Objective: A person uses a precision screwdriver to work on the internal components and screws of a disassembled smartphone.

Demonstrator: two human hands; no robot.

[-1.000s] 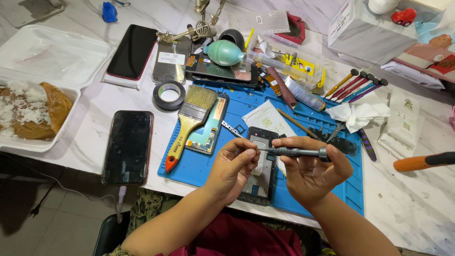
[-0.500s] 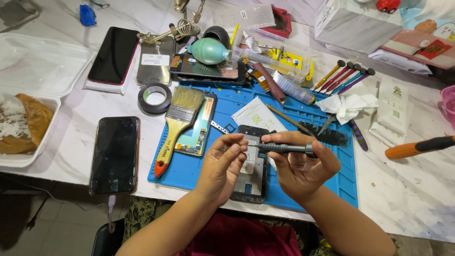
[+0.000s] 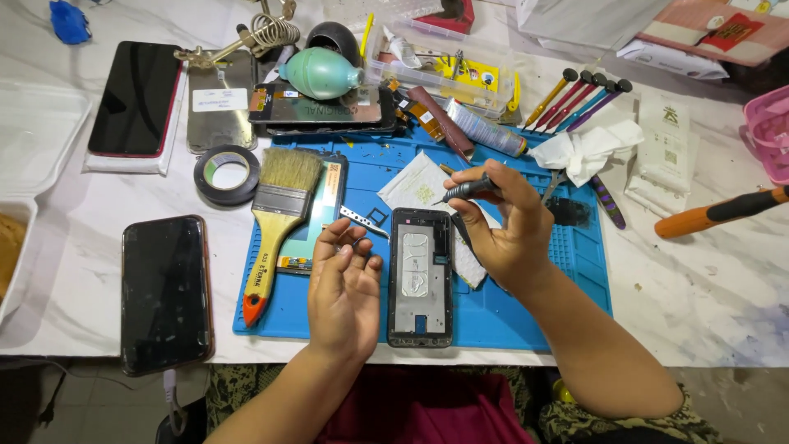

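**Phone repair mid-job: back shell open, screwdriver in hand**

Nearest the camera, the left hand lies palm up over the blue mat, fingers loosely spread, holding nothing that shows. Just beside it, to the right, the opened phone frame lies flat on the mat, back cover off, inner plate exposed. The right hand hovers above the frame's upper right corner, thumb & fingertips pinching a small dark screwdriver, tip pointing left, not touching the frame. Left of the mat, a black phone w/ cable lies screen up on the white surface. A paintbrush rests across a second phone part; a small metal bracket lies loose between brush & frame. Farther back: tape roll, green air blower, row of screwdrivers, crumpled tissue. Judging by layout, disassembly looks well under way; reassembly appears not yet begun.
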